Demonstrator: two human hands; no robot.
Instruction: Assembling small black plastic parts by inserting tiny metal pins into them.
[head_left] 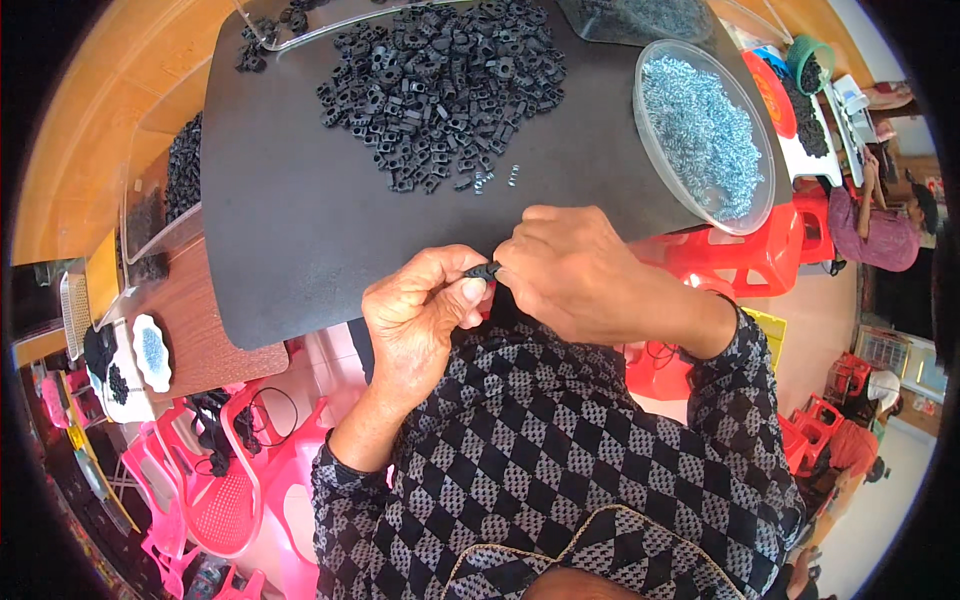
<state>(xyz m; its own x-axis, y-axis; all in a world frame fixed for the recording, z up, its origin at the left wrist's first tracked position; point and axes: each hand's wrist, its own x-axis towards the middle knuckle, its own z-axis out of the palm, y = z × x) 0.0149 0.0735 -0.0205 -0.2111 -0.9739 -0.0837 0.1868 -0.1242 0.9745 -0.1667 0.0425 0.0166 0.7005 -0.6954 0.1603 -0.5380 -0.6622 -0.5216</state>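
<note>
Between the thumb and index finger of my left hand [412,315] is a small black plastic part [483,271] that looks like a cord lock piece. My right hand [570,270] is closed in a pinch at the part's right end, and its fingertips are mostly hidden. Both hands meet just over the near edge of the dark table [300,240]. Beyond them spreads a big pile of similar black plastic pieces [445,90]. A few loose metal springs [514,176] lie at the near side of that pile.
A clear round tub [640,110] full of small springs [705,135] stands at the table's right. Behind it is another clear container [600,35]. Red stools [745,255] stand to the right, pink chairs [220,510] at lower left. Other people [880,230] sit at far right.
</note>
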